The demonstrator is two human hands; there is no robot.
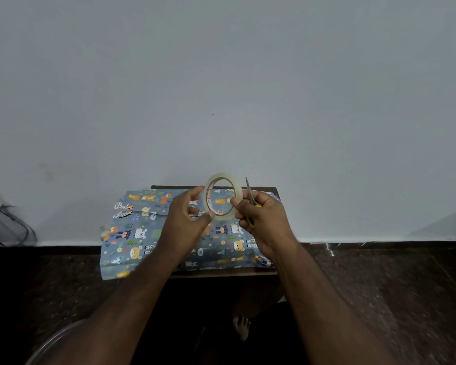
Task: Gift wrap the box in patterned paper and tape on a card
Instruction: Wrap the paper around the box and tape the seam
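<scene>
Above the patterned paper [148, 233] spread on the small worktop [273, 190], both hands pinch the tape roll [223, 196], left hand [188, 219] opposite right hand [261, 219], which also grips scissors [250, 196].

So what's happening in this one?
A person is partway through gift wrapping. Both hands hold a roll of clear tape up over the patterned paper spread on a small table. The left hand pinches at the roll's edge, while the right hand grips the roll along with yellow-handled scissors. No box or card is visible.
</scene>
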